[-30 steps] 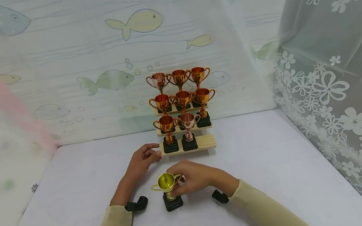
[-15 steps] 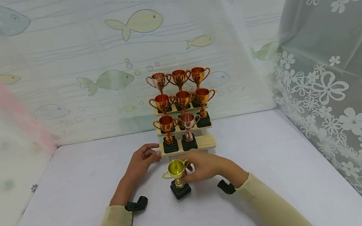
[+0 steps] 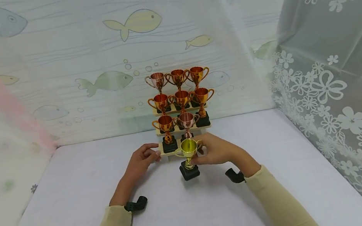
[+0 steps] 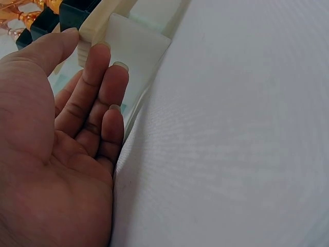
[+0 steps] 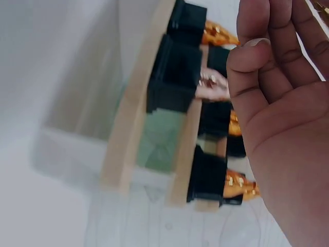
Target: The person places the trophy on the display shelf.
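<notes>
My right hand (image 3: 218, 148) pinches a gold trophy cup (image 3: 189, 147) by its stem and handle side. The cup hangs slightly tilted, its black base raised in front of the lowest step of a wooden tiered stand (image 3: 161, 149). My left hand (image 3: 140, 162) holds the left end of that step; the left wrist view has the thumb and index finger on either side of the wooden plank (image 4: 100, 20). Several orange-copper and pinkish trophies (image 3: 165, 124) stand upright in rows on the tiers. The held cup is almost wholly hidden in the right wrist view by the palm (image 5: 293, 128).
A white cloth-covered table (image 3: 73, 191) surrounds the stand. Behind it hangs a fish-print curtain (image 3: 95, 55), with a flowered lace curtain (image 3: 341, 104) along the right. Black camera mounts (image 3: 136, 204) sit on both wrists.
My right hand has carried the gold trophy forward and to the right, from the near table up to the stand's front. The left hand has stayed put on the stand's end.
</notes>
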`<state>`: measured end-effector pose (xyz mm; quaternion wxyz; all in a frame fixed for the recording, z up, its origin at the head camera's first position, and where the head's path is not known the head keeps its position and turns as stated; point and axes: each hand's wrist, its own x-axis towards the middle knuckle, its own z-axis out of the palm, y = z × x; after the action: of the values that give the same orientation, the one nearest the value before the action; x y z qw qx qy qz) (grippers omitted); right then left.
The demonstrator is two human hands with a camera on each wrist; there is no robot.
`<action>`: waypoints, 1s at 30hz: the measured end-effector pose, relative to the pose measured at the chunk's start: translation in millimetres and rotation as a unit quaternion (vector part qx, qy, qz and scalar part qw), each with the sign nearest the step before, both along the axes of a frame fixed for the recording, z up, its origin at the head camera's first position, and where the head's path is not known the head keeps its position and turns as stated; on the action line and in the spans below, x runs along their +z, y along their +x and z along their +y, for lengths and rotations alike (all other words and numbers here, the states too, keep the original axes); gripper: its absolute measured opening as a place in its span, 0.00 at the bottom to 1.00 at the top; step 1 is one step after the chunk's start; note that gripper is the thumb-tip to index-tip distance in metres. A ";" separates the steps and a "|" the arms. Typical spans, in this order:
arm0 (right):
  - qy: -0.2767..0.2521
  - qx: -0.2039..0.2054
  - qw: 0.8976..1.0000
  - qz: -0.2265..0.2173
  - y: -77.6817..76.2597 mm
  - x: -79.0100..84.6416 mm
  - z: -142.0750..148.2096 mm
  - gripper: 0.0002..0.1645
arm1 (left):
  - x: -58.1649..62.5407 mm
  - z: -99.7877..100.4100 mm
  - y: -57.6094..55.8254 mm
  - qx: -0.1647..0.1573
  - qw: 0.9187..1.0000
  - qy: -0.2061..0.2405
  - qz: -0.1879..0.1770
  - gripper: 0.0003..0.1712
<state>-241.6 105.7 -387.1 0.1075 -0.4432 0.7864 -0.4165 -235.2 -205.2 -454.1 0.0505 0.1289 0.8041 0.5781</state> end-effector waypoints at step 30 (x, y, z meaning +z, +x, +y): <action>-0.036 -0.159 0.986 0.038 -20.6 6.1 48.2 0.09 | 5.8 0.9 2.8 0.003 1.000 -0.009 -0.002 0.22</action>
<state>-262.2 153.9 -381.1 -0.0068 -0.3315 0.8349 -0.4393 -232.4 -204.3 -448.3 0.0521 0.1248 0.8097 0.5711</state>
